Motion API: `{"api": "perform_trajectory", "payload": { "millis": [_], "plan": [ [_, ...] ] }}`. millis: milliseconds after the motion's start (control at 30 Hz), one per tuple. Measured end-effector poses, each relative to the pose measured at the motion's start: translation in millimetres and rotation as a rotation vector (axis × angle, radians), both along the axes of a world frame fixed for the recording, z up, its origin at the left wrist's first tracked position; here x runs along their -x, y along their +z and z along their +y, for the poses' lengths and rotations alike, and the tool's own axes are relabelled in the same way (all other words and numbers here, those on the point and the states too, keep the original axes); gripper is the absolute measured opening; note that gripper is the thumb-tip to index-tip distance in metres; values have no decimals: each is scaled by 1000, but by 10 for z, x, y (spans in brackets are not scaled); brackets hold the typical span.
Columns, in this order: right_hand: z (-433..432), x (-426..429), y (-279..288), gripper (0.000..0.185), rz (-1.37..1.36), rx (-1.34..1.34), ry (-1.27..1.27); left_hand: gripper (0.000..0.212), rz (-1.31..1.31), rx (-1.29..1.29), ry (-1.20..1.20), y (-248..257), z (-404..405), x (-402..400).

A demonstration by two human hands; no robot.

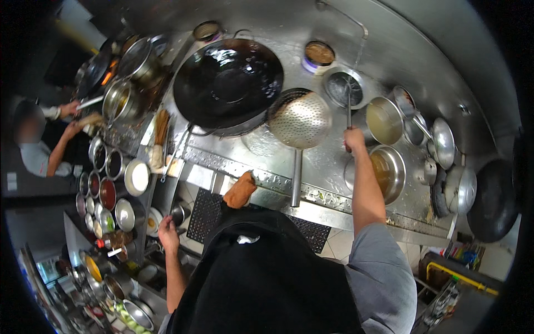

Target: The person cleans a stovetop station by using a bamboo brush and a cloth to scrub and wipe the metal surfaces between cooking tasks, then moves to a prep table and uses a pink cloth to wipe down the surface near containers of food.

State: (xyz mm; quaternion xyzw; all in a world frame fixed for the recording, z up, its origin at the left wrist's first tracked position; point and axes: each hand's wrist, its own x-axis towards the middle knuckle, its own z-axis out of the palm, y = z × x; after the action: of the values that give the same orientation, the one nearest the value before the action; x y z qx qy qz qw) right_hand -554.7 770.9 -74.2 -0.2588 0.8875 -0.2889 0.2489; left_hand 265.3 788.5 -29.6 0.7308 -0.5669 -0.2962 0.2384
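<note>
My right hand [354, 139] is closed around the handle of a long metal ladle [349, 100]. The ladle's far end is in a metal pot of water [343, 87], where a thin stream falls from a bent spout [365, 32]. Left of it, a perforated metal strainer [301, 121] with a thick handle lies beside a large dark wok [228, 83]. My left hand [168, 232] is low at the left, fingers partly curled, near a white bowl [154, 221]; nothing is visible in it. An orange-brown cloth [239, 191] rests on the steel counter's front edge.
Pots of liquid [384, 121] and stacked metal pans [443, 144] stand at the right. A bamboo brush [161, 129] lies left of the wok, above several seasoning containers [107, 194]. A co-worker [41, 146] holds a pan handle near a flame at the far left.
</note>
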Motion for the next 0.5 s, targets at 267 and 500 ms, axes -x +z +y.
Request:
{"api": "perform_trajectory", "payload": {
  "millis": [267,500],
  "plan": [
    [-129,-91,928,8,-1700,822,-452,22,-50,45,63,24,279,-5],
    [-127,-482,2114,15,-1611,784,-322,22,-31,69,95,-294,309,-69]
  ]
}}
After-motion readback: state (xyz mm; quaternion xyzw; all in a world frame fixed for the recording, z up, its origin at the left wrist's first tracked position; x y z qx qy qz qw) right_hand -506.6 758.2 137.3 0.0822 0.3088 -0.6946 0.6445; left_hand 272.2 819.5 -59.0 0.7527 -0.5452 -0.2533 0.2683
